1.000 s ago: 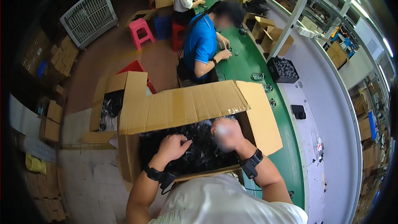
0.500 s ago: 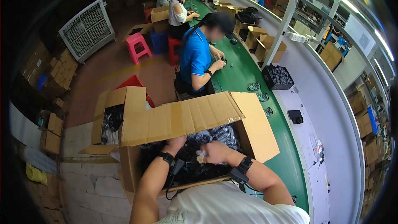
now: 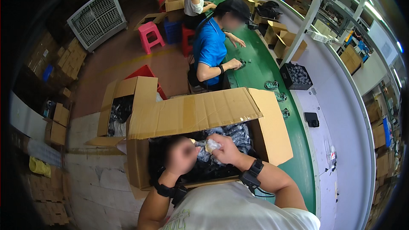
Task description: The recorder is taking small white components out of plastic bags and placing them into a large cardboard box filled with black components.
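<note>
Both my hands are over an open cardboard box (image 3: pixel 194 117) packed with dark items in clear plastic bags (image 3: pixel 238 138). My right hand (image 3: pixel 228 151) is closed on a small clear plastic bag (image 3: pixel 212 144) with something pale yellowish in it. Beside it, my left hand (image 3: pixel 181 155) looks curled, fingertips toward the right hand. It is blurred, and a small pale bit shows at its fingertips, too unclear to name. A black band with a small device sits on each wrist. The front flap and my hands hide part of the box's contents.
A green conveyor belt (image 3: pixel 272 115) runs along the right, bearing several circuit-board pieces (image 3: pixel 279 96). A person in blue (image 3: pixel 211 44) works beyond the box. A black crate (image 3: pixel 297 76) stands beside the belt. Another open carton (image 3: pixel 106 119) is at left, near a pink stool (image 3: pixel 150 36).
My left hand has come up out of the box toward the right hand. The right hand has lifted the small bag slightly. The co-worker's hands have moved apart.
</note>
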`<state>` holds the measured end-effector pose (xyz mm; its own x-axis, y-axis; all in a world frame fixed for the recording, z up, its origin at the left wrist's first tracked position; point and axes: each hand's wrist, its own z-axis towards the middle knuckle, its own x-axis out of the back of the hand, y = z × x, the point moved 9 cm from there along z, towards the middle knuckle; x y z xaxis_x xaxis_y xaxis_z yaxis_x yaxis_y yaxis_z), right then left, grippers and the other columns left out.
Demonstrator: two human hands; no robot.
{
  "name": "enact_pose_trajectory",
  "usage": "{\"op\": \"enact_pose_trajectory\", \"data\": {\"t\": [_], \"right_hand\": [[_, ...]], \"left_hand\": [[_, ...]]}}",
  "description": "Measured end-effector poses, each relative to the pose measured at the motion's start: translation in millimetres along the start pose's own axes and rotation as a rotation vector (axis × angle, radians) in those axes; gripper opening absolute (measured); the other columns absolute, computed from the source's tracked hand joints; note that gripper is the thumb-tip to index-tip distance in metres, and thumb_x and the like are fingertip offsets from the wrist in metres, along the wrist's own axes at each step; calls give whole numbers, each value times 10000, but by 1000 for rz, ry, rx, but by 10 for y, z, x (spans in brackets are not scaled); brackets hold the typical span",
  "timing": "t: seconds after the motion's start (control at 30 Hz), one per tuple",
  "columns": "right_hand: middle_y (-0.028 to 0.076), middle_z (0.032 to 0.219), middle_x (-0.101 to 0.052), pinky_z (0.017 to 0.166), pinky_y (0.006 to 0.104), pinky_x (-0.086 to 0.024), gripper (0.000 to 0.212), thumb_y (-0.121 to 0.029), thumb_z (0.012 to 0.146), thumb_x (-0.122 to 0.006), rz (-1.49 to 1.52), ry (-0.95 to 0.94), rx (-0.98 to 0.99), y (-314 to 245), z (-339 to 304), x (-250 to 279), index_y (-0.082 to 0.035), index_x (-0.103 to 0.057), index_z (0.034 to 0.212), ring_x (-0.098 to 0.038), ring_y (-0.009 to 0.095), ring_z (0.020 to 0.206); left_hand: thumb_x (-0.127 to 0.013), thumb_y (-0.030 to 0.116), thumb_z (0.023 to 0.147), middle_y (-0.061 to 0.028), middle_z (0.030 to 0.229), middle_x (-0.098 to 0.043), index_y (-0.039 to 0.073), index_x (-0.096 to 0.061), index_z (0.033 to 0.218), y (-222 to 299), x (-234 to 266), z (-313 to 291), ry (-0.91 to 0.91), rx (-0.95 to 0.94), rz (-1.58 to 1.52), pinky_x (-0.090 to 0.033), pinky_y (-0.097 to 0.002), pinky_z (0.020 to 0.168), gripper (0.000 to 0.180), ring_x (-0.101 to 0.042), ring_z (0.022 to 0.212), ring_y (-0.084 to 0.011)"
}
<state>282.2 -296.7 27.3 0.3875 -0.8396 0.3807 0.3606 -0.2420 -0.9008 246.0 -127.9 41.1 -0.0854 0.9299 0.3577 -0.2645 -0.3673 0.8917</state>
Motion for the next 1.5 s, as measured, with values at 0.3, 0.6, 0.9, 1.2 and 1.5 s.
{"op": "enact_pose_trajectory", "data": {"t": [0.3,0.6,0.9,1.2,1.5], "right_hand": [[63,967,-697,772,320,-519,321,16,863,-626,147,54,64,20,26,52,-17,-643,1182,-657,170,877],[155,950,-705,789,396,-560,308,13,770,-720,-82,-4,139,-173,55,137,-82,-740,1062,-698,345,898],[137,1000,-710,816,394,-566,294,31,749,-719,-106,-60,94,-38,38,106,-84,-747,1019,-698,338,939],[137,1100,-678,893,410,-554,317,61,720,-676,-110,59,285,-437,-2,237,-68,-731,1004,-671,346,1031],[150,1036,-657,861,380,-524,212,32,834,-609,-56,315,284,-338,-54,399,-8,-586,1042,-653,289,949]], "left_hand": [[-740,18,871,-116,781,-674,-22,-736,933,-52,83,-80,-64,-73,42,-478,-296,616,75,-637,673,-198],[-795,79,856,-99,822,-708,-12,-733,998,-164,194,-119,-46,78,-14,-498,-267,604,179,-624,663,-117],[-811,66,845,-92,913,-748,-12,-751,931,-350,325,-185,-41,151,-121,-539,-277,748,130,-686,825,-140],[-795,106,808,-134,945,-719,15,-698,832,270,351,-108,65,-217,437,-519,-437,844,135,-680,931,-335],[-763,92,895,-142,809,-685,22,-655,923,363,1,-142,-6,-111,26,-531,-351,598,132,-673,660,-280]]}}
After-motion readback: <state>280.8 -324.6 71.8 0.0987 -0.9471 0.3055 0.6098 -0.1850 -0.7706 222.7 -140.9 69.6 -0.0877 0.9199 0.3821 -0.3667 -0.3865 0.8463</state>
